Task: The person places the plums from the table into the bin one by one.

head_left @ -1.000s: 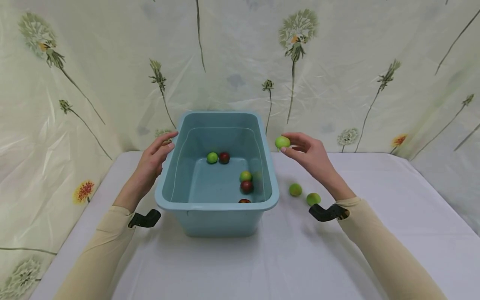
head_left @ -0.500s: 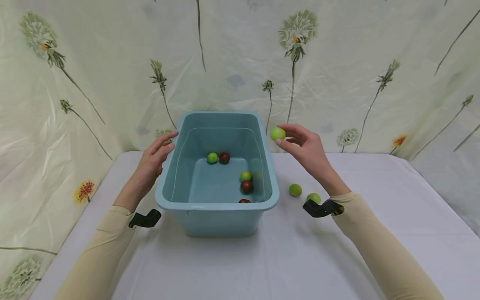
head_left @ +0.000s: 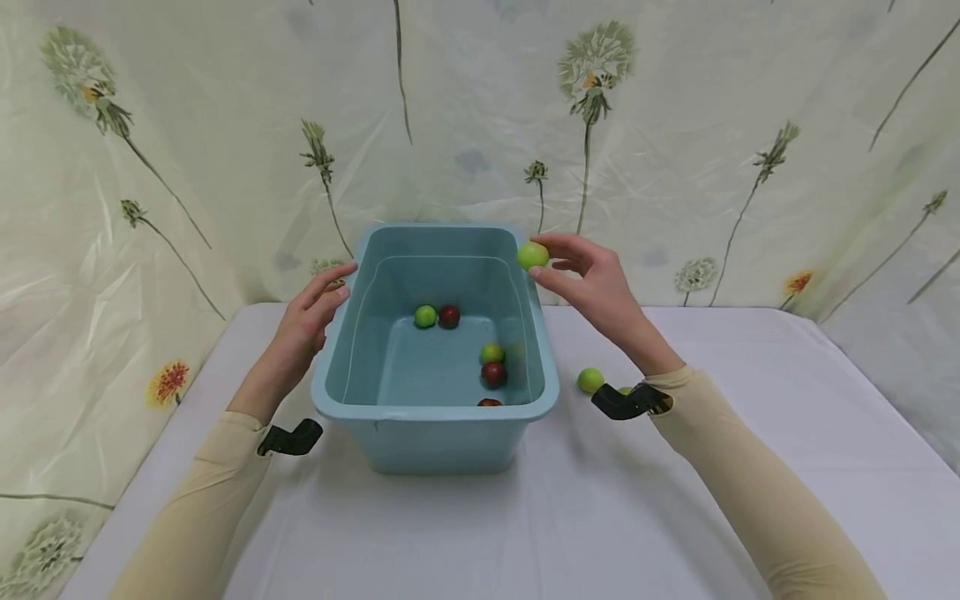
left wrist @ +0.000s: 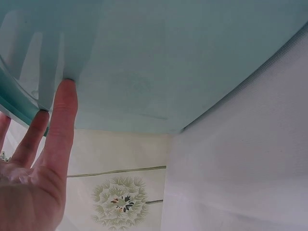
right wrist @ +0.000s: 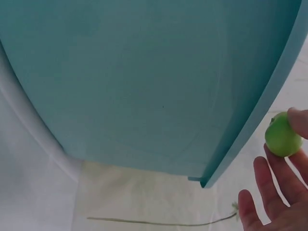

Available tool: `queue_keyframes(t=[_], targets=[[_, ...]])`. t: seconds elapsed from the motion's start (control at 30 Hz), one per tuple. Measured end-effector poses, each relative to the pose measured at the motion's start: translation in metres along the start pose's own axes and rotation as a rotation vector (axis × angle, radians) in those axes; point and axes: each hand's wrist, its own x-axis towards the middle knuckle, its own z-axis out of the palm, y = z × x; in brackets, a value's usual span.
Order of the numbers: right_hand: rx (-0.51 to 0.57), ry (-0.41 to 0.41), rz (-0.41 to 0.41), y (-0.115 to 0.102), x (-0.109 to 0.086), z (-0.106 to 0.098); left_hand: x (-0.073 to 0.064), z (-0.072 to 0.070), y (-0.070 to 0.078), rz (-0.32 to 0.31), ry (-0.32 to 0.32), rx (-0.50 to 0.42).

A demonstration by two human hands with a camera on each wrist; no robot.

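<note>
Between thumb and fingertips, my right hand (head_left: 588, 279) pinches a small green apple (head_left: 533, 255) over the right rim of a blue plastic tub (head_left: 435, 412). The right wrist view shows this apple (right wrist: 283, 135) with a short stem, just outside the tub rim. On the tub's left, my left hand (head_left: 300, 321) has its fingers extended; in the left wrist view its fingertips (left wrist: 67, 89) touch the outer wall. Inside the tub lie a green apple (head_left: 425, 316) beside a dark red one (head_left: 448, 316), another green one (head_left: 491, 353) against a red one (head_left: 493, 374), and a partly hidden reddish one (head_left: 489, 402).
To the tub's right, a green apple (head_left: 590, 381) lies on the white tablecloth (head_left: 450, 533). Another green apple (head_left: 626, 390) is mostly hidden behind the black wrist mount (head_left: 626, 402). A flower-printed curtain (head_left: 465, 125) hangs behind the table.
My right hand has moved left and up with the green apple, from beside the tub to over its right rim. The left hand and the tub stay in place.
</note>
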Motion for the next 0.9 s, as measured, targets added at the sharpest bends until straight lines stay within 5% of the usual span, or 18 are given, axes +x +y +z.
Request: queue_keyframes(t=[0.27, 0.57, 0.9], targets=[[-0.040, -0.048, -0.040, 0.031, 0.019, 0.010, 0.000, 0.000, 0.000, -0.005, 0.004, -0.003], [-0.064, -0.129, -0.071, 0.026, 0.028, 0.024, 0.001, 0.001, -0.001, -0.014, 0.001, -0.018], [-0.238, -0.244, -0.054, 0.016, 0.040, 0.032, 0.001, -0.001, 0.000, -0.011, 0.003, -0.026]])
